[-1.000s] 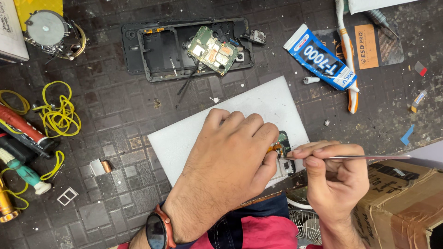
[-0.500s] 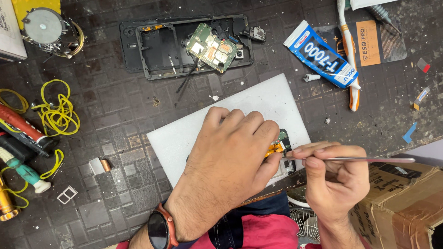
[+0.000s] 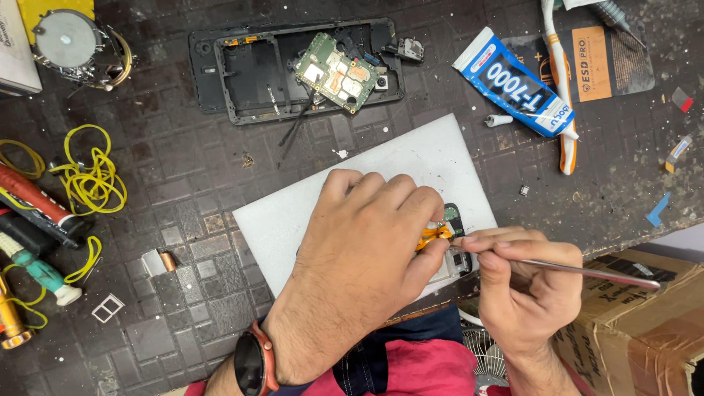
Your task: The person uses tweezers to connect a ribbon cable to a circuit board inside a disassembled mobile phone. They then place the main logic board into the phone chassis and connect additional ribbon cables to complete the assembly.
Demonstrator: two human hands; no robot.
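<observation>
My left hand (image 3: 367,257) lies palm down on the white pad (image 3: 323,213), fingers curled shut, and its thumb and forefinger pinch a small part with an orange flex strip (image 3: 434,235) against the pad. I see the orange strip and a bit of dark green board (image 3: 452,216) poking out just past the fingertips; the rest of the part is hidden under the hand. My right hand (image 3: 524,282) sits just to the right, closed around thin metal tweezers (image 3: 587,271) in a pen-like hold. The tweezer tips point left and meet the orange strip right beside my left thumb, while the long shaft runs off to the right over the cardboard box (image 3: 645,323). A dark watch with a red rim (image 3: 253,363) is on my left wrist.

The pad rests tilted on a dark, gritty work mat (image 3: 183,183) marked in squares. At the far side lies an opened black phone frame (image 3: 293,70) with a green circuit board (image 3: 339,72) set loosely on it. To the far right are a blue and white glue tube (image 3: 513,81) and a white and orange toothbrush (image 3: 561,95) lying across each other. On the left are a coil of yellow wire (image 3: 88,180), a round metal spool (image 3: 70,40) and, at the near left edge, several tool handles (image 3: 33,253).
</observation>
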